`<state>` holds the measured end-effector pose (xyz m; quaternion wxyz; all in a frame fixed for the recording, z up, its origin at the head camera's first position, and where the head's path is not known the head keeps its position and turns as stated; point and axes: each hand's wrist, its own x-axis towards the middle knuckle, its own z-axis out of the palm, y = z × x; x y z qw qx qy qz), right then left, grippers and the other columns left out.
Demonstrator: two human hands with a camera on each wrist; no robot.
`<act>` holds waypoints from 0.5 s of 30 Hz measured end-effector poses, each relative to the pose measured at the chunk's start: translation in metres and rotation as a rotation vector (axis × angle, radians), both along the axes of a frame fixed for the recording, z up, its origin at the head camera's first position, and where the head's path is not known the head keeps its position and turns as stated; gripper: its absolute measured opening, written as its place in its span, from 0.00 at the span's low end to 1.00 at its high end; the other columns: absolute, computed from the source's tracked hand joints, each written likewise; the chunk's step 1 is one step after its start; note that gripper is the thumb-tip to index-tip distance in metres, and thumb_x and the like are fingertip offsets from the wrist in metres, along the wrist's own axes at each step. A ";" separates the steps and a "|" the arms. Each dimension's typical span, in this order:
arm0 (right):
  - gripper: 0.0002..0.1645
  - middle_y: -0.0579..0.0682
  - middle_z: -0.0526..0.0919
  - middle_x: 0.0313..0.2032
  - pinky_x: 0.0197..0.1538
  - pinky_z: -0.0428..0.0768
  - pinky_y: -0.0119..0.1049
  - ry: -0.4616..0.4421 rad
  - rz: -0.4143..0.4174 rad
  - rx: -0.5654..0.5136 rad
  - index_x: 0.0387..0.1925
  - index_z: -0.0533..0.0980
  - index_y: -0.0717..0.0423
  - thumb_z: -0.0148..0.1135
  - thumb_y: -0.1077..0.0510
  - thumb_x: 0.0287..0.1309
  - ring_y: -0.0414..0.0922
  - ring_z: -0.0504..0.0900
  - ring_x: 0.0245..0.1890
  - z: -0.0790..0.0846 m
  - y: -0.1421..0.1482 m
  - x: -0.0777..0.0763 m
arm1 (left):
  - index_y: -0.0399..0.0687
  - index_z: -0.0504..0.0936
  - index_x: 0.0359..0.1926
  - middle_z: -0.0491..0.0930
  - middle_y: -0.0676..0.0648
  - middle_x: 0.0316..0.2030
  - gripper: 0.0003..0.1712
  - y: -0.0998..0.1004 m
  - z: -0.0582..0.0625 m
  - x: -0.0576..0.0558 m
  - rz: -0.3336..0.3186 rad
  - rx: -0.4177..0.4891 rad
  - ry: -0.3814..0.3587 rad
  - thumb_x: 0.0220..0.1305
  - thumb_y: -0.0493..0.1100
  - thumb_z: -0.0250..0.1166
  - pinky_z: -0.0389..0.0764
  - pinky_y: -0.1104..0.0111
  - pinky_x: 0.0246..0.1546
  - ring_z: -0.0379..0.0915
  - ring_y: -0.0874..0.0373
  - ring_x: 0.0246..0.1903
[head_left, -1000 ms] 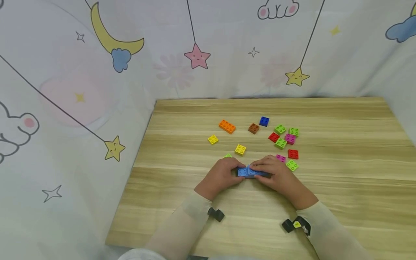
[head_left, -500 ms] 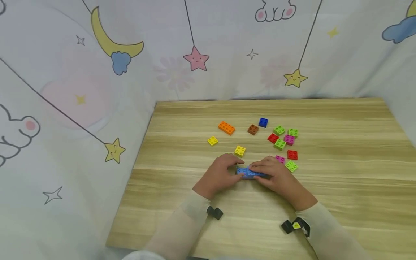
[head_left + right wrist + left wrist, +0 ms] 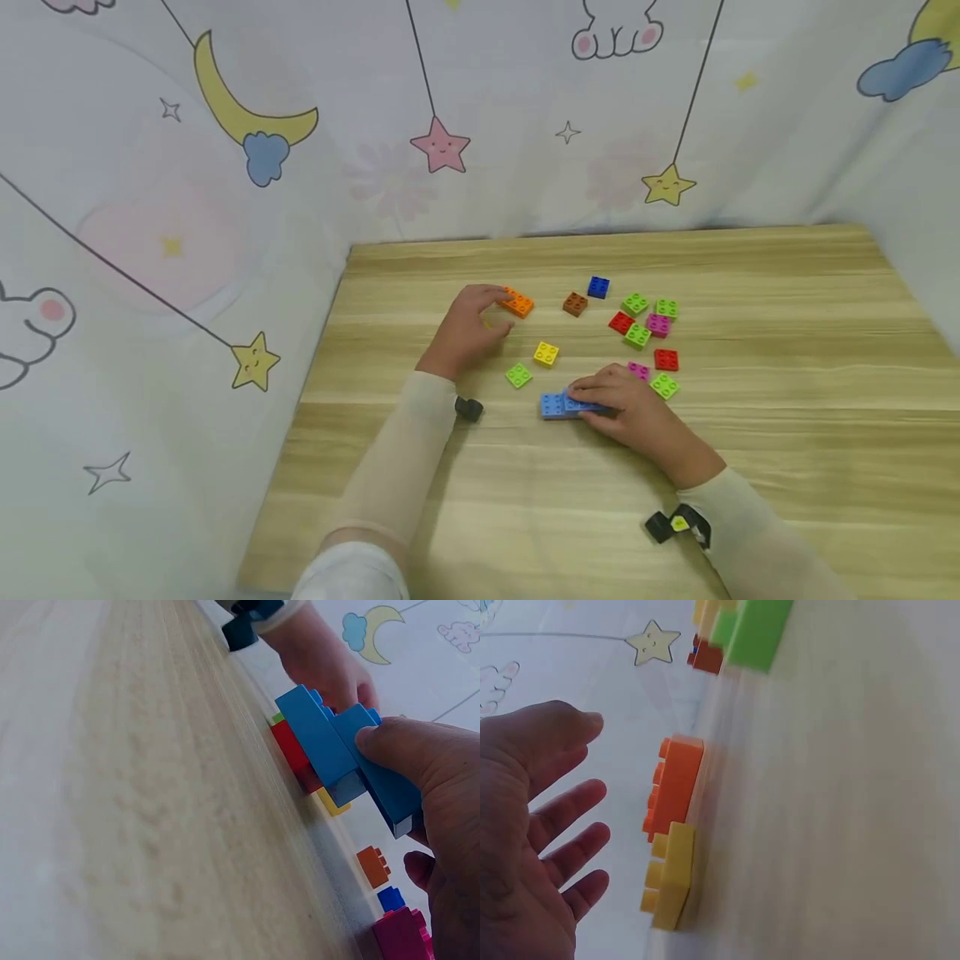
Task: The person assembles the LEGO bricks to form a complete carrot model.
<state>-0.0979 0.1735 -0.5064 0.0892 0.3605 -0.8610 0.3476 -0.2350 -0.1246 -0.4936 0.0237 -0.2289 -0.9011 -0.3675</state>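
Note:
My right hand grips a stack of light blue building bricks, the thumb pressed on the upper brick in the right wrist view. Beneath the lower blue brick there, a red brick shows. My left hand reaches over the far left of the tabletop, fingers spread and nothing between them. Closest to it are an orange long brick and a yellow square brick, the latter mostly hidden behind the hand in the head view. The left wrist view shows thumb and fingertips apart from both bricks.
Between the hands lie another yellow brick and a lime green brick. Brown and dark blue bricks sit farther back. Several green, red and magenta bricks cluster at the right. A patterned curtain borders the wooden table.
My left hand has let go of the blue stack and moved away and to the left, over to the yellow and orange bricks. My right hand still holds the stack in place.

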 end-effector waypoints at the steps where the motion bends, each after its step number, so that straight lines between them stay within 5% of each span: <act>1: 0.20 0.43 0.88 0.52 0.51 0.80 0.42 0.000 -0.001 -0.001 0.52 0.88 0.52 0.78 0.59 0.56 0.43 0.80 0.50 0.000 0.000 0.000 | 0.51 0.85 0.61 0.78 0.53 0.64 0.24 0.001 0.000 -0.007 -0.005 -0.028 -0.017 0.64 0.45 0.73 0.67 0.56 0.71 0.67 0.52 0.68; 8: 0.20 0.42 0.87 0.53 0.51 0.80 0.42 -0.009 -0.001 -0.006 0.53 0.87 0.51 0.78 0.58 0.57 0.43 0.80 0.51 -0.004 0.002 0.001 | 0.56 0.80 0.68 0.70 0.52 0.73 0.31 0.009 -0.008 -0.042 -0.060 -0.123 -0.163 0.64 0.47 0.75 0.63 0.56 0.74 0.61 0.51 0.73; 15: 0.21 0.42 0.87 0.53 0.51 0.81 0.41 0.005 0.000 0.002 0.54 0.87 0.51 0.78 0.58 0.57 0.43 0.80 0.51 -0.004 0.003 0.000 | 0.58 0.85 0.61 0.79 0.52 0.62 0.23 0.010 -0.011 -0.053 -0.009 -0.082 -0.293 0.65 0.44 0.75 0.72 0.58 0.67 0.72 0.53 0.63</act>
